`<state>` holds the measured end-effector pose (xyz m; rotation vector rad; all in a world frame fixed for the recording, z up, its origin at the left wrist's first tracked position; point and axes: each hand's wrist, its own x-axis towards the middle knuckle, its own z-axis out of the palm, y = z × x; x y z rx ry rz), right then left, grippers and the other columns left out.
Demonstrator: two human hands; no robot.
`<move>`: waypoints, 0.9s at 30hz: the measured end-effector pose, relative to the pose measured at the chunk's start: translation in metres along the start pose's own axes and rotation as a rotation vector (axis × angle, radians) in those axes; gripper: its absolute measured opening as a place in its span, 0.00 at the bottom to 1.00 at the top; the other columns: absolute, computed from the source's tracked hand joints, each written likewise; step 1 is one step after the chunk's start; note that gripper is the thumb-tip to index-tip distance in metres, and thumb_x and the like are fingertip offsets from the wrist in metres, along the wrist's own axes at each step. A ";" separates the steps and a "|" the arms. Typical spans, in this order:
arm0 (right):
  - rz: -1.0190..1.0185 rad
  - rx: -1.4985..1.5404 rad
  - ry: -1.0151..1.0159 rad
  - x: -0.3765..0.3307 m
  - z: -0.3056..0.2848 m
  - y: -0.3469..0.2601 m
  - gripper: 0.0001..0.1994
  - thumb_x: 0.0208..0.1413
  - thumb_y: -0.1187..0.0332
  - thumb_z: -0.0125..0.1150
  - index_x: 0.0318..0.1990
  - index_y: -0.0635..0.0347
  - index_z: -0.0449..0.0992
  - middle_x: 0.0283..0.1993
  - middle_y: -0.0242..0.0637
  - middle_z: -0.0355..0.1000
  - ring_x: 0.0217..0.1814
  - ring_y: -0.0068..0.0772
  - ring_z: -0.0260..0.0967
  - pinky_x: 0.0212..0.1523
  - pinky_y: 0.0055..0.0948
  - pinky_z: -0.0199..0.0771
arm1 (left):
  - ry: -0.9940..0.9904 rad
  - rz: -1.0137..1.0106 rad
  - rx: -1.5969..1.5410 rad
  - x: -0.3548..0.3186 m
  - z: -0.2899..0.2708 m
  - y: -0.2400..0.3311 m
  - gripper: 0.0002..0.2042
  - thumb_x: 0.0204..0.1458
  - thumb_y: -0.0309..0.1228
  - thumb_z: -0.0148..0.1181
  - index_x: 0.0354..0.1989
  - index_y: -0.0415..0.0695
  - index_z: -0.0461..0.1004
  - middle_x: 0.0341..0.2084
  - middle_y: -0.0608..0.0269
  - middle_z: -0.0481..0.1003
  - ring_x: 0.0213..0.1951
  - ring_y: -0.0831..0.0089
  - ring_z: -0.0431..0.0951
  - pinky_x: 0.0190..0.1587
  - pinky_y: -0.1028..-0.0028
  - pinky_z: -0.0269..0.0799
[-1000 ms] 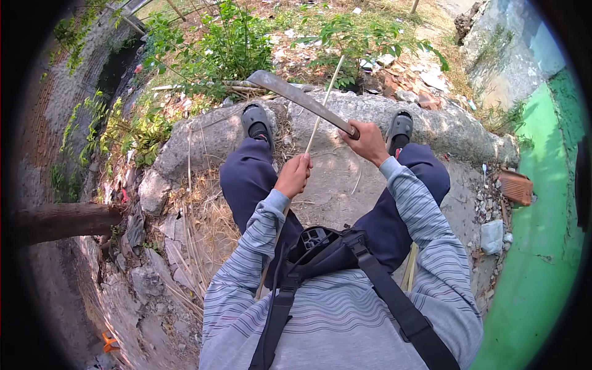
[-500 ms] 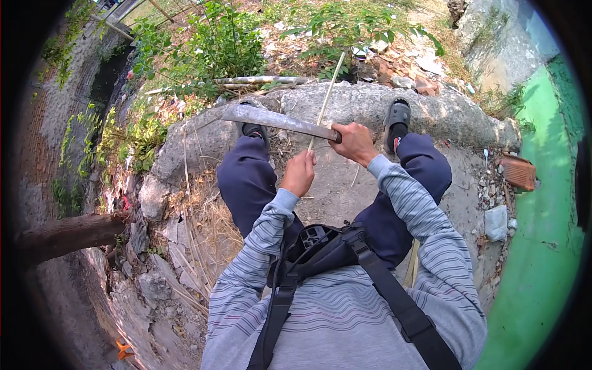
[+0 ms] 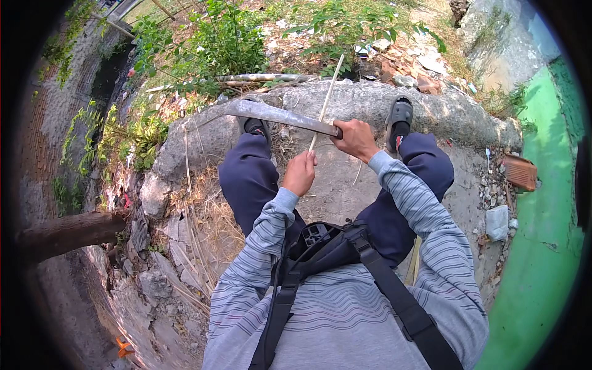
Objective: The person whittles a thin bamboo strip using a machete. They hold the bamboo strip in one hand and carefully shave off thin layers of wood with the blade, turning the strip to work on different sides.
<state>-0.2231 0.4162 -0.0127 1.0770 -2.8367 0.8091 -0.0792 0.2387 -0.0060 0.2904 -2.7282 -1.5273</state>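
Note:
My left hand (image 3: 300,173) is closed around the near end of a thin pale strip (image 3: 333,80), which looks like split bamboo. The strip slants up and away from me. My right hand (image 3: 356,140) grips the handle end of a machete (image 3: 280,116), its long grey blade pointing left. The blade crosses the strip just beyond my left hand and seems to touch it. Most of the handle is hidden in my fingers. Both hands are in front of me, between my spread knees.
My sandalled feet (image 3: 399,114) are by a rough stone ledge (image 3: 345,98). Beyond it grow leafy plants (image 3: 228,46) among litter and broken brick. A reddish brick (image 3: 519,172) lies beside the green strip (image 3: 546,222) at right. A brown trunk (image 3: 71,235) juts in from the left.
My right hand and the machete have shifted very slightly away from me along the strip. My left hand stays nearly still, holding the strip.

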 end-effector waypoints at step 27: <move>0.061 -0.015 0.002 0.006 0.000 0.017 0.14 0.49 0.52 0.67 0.38 0.47 0.83 0.28 0.47 0.79 0.32 0.57 0.79 0.35 0.51 0.79 | 0.005 -0.005 0.007 -0.014 -0.001 0.005 0.20 0.69 0.40 0.43 0.28 0.40 0.70 0.16 0.55 0.67 0.21 0.62 0.70 0.30 0.61 0.65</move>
